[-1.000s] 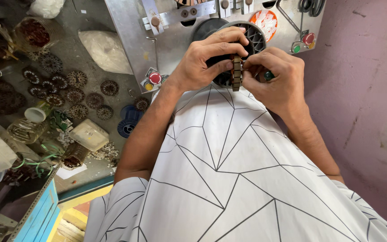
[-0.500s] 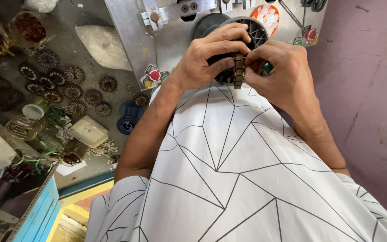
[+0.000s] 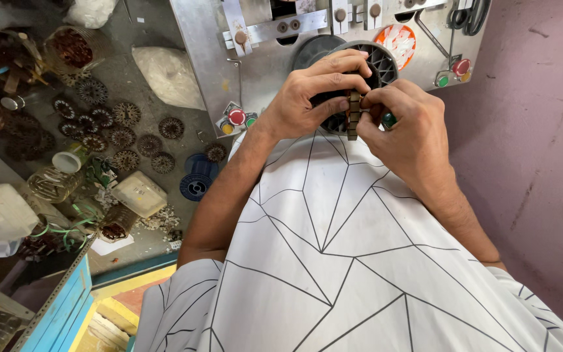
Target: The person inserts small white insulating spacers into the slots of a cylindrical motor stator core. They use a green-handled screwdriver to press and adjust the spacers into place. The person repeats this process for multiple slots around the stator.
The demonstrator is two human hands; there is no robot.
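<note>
The left hand [image 3: 307,98] and right hand [image 3: 405,130] are covering most of the small brown ribbed metal stack [image 3: 353,114] pinched between them, so only its narrow edge is showing. Behind that stack, the black round slotted wheel [image 3: 379,62] is lying half hidden by the fingers. Above it, the grey metal machine panel [image 3: 203,52] is running off the top edge (its upper fittings cut away). Left of the panel, the dark toothed discs [image 3: 122,137] are showing too small to tell their detail.

Both forearms reach forward, left hand [image 3: 314,94] and right hand [image 3: 406,127] meeting fingertip to fingertip, fingers curled
</note>
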